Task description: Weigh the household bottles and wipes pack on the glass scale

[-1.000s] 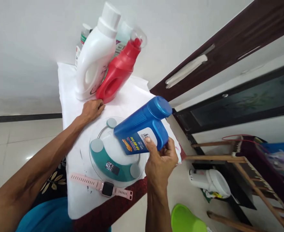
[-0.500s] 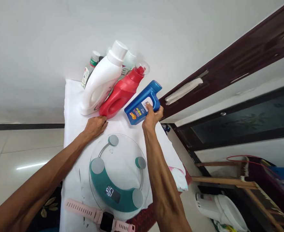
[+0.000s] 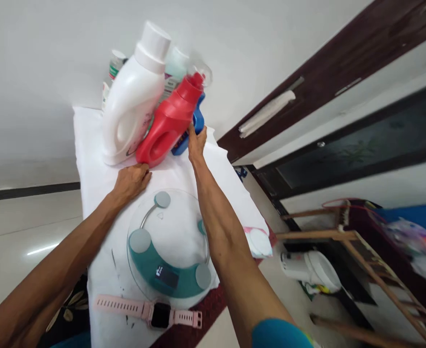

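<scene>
My right hand reaches to the back of the table and is closed on a blue bottle, which sits mostly hidden behind a red bottle. A tall white jug stands left of the red one. My left hand rests on the white cloth just in front of the red bottle, fingers curled. A round glass scale with a teal band lies between my arms, with nothing on it.
A pink smartwatch lies on the cloth at the near edge. More bottles stand behind the white jug against the wall. A dark wooden cabinet, a wooden rack and a white appliance are on the right.
My right hand carried the blue bottle from above the scale to the back of the table and set it behind the red bottle. My left hand stayed put.
</scene>
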Tool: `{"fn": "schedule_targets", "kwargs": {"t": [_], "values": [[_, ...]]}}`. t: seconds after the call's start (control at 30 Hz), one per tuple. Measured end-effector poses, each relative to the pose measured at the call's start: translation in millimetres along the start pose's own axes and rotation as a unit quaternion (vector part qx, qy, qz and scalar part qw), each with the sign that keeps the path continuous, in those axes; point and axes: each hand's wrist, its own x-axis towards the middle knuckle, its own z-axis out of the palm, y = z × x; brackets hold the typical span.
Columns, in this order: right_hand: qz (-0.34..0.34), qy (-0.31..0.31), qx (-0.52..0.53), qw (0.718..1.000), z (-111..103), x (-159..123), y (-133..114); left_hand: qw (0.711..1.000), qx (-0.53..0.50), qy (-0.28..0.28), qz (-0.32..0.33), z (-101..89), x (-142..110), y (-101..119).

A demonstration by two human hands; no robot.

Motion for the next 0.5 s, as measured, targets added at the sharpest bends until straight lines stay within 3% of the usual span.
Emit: {"fn": "schedule_targets", "kwargs": {"t": [0.1,0.17,0.23,0.37,0.43,0.5], "values": [[-0.001,-0.042,-0.046,0.998,-30,-11,-2,1.0,0.007,0.005,0.0,0.1,3,-3],[-0.043,-0.062,-0.083,0.994,-67,-31,-14,1.0,0.01,0.005,-0.002,-0.7,4,-4],[-0.089,-0.08,-0.14,0.983,-118,-61,-34,1.0,0.009,-0.003,-0.006,-2.9,4,-3],[-0.121,-0.087,-0.29,0.945,-242,-130,-77,1.0,0.001,-0.018,-0.016,-9.9,0,3],[-0.084,-0.076,-0.356,0.928,-300,-157,-84,1.0,-0.001,-0.018,-0.022,-12.3,-2,6],[-0.016,-0.082,-0.396,0.914,-344,-178,-77,0.999,-0.001,-0.017,-0.027,-13.4,-2,7]]}}
